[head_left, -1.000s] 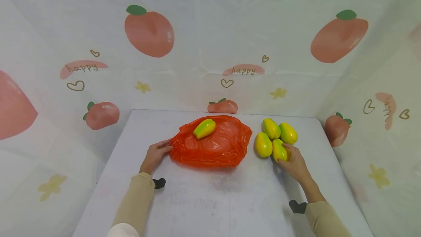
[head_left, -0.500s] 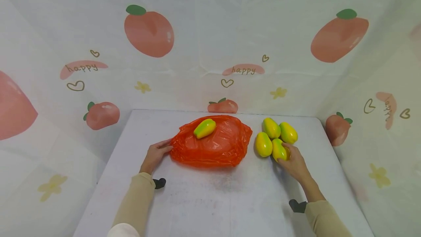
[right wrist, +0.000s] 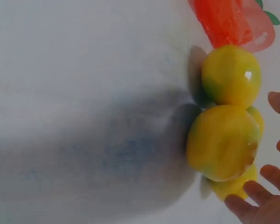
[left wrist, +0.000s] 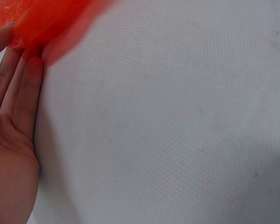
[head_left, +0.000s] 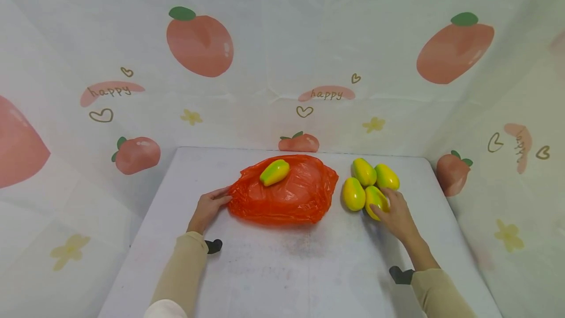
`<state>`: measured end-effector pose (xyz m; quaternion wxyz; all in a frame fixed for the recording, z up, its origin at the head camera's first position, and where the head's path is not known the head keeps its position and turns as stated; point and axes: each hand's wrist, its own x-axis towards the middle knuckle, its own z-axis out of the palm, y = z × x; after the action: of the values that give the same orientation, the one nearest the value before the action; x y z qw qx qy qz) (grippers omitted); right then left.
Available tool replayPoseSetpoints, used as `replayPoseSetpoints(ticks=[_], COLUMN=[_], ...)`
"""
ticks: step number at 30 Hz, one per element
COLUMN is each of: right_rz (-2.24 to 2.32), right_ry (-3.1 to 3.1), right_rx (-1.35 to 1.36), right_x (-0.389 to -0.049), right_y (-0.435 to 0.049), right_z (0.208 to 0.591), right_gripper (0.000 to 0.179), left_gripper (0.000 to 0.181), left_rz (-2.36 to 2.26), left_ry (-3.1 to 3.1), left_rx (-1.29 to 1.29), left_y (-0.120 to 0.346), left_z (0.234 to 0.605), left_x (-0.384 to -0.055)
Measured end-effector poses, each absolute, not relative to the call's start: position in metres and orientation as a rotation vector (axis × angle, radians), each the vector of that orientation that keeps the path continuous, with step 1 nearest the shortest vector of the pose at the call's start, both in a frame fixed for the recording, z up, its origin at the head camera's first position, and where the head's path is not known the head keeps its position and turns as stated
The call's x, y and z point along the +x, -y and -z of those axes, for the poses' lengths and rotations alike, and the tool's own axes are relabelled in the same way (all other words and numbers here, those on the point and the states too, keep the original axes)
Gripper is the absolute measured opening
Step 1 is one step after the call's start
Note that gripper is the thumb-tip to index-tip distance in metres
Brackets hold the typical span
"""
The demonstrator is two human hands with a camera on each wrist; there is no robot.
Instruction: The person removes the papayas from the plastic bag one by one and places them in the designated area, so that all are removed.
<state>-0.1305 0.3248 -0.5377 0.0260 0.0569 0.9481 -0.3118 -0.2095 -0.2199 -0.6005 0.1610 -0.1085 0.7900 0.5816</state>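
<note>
- The left hand (head_left: 209, 210) pinches the left edge of the bag (head_left: 300, 195), thumb on top and fingers beneath (the left wrist view shows the film between them, the fingers fairly straight).
- The right hand (head_left: 399, 217) has its fingers spread and relaxed around the near right fruit (head_left: 373, 199), thumb on one side, fingers on the other. It grips nothing (the right wrist view shows a gap before the fingers; whether a fingertip touches, I cannot tell).
- The bag, red and crumpled, lies flat in the middle of the table (head_left: 273, 269), toward the back edge.
- One fruit (head_left: 274, 172) rests on the bag, left of its middle, tilted, yellow with a green streak.
- Four more sit close together right of the bag, near it but apart: the near right one, the near left fruit (head_left: 354, 194), the far left fruit (head_left: 364, 172) and the far right fruit (head_left: 387, 178) (all glossy yellow, tinged green).
- Beige sleeves (head_left: 441, 296) cover both forearms, and a dark piece (head_left: 215, 246) shows at each wrist.
- Behind and beside the table hangs a pale backdrop (head_left: 265, 38) printed with peaches, flowers, hearts and "happy".
</note>
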Motion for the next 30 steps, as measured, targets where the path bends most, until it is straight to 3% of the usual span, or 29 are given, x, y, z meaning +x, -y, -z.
replayPoseSetpoints(ticks=[19,30], right_rz=[0.516,0.439], right_ry=[-3.023,-3.096], right_rx=[0.120,-0.031], right_x=[-0.140,-0.150], right_y=[-0.307,-0.292], right_z=[0.530,0.533], right_gripper=[0.101,0.099], left_gripper=[0.052,0.050], left_rz=[-1.647,-1.648], left_ry=[-2.267,-2.267], left_rx=[-0.310,-0.309], left_y=[0.218,0.218], left_z=[0.595,0.596], left_x=[-0.207,-0.207])
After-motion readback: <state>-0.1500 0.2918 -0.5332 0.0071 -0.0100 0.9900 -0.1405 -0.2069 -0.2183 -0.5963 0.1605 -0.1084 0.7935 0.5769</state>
